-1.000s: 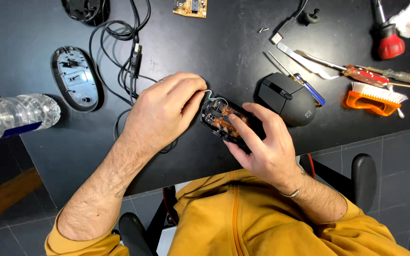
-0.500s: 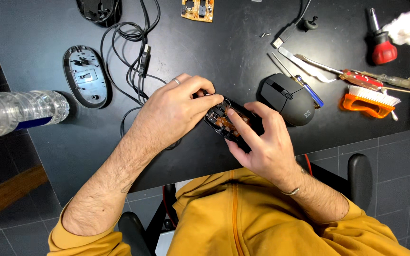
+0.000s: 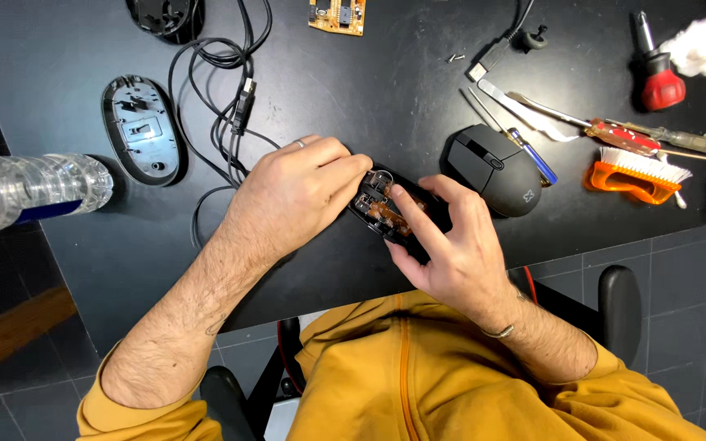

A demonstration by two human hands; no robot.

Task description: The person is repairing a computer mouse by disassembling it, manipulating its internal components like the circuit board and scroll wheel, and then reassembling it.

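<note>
Head view looks straight down on a black desk (image 3: 386, 98) where both hands meet over an opened mouse base (image 3: 379, 211), a dark shell with a brownish circuit board showing inside. It lies near the desk's front edge, just left of a whole black mouse (image 3: 492, 167). The left hand (image 3: 288, 200) covers the base's left end, its fingers (image 3: 345, 167) curled down onto the shell's rim and gripping it; a ring sits on one of them. The right hand (image 3: 451, 245) cups the base from the near side, fingers closed around it, with the thumb pressed on the board.

Left of the hands, an empty mouse bottom shell (image 3: 142, 131) lies flat, open side up, beside a tangle of black cable (image 3: 222, 82). A clear plastic bottle (image 3: 30, 192) lies on its side at the left edge of the desk. At the far edge rests an orange circuit board (image 3: 337, 15). To the right lie tweezers (image 3: 525, 102), a red-handled screwdriver (image 3: 655, 77), a slimmer screwdriver (image 3: 655, 137), an orange brush (image 3: 635, 175) with white bristles, and a wad of white cotton (image 3: 700, 45). The person wears a mustard-yellow top.
</note>
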